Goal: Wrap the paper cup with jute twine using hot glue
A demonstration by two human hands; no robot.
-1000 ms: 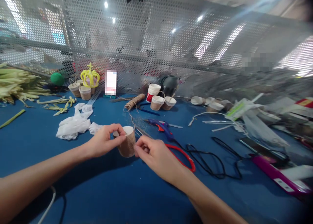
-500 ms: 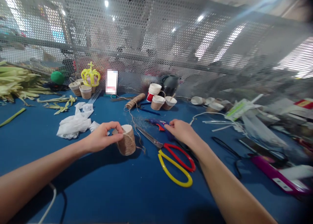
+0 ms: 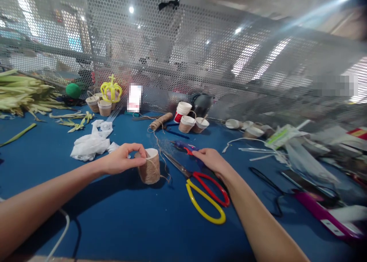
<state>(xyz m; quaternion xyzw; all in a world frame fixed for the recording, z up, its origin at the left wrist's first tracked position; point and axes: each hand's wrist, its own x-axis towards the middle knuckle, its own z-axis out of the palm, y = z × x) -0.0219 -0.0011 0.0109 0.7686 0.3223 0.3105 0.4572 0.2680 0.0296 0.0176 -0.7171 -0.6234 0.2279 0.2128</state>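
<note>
A small cup wrapped in brown twine (image 3: pixel 151 172), with a white rim, stands tilted slightly on the blue table, and my left hand (image 3: pixel 127 159) pinches its left edge. Twine runs from it towards a twine roll (image 3: pixel 161 121) farther back. On the right, my right hand (image 3: pixel 210 160) is closed on the handle of a blue glue gun (image 3: pixel 183 145) with a red trigger, its nozzle pointing left. Between my hands lie large scissors (image 3: pixel 206 195), one handle red and the other yellow, blades partly apart.
White cloth (image 3: pixel 90 144) lies at left, near plant strips (image 3: pixel 25 92) and a yellow crown (image 3: pixel 111 92). Behind are twine-wrapped cups (image 3: pixel 187 124) and a perforated metal screen (image 3: pixel 160 59). To the right are a black cable, plastic bags and a purple power strip (image 3: pixel 323 214).
My right hand has moved slightly left along the glue gun and now wraps its handle. The camera view has shifted a little; my left hand still pinches the cup.
</note>
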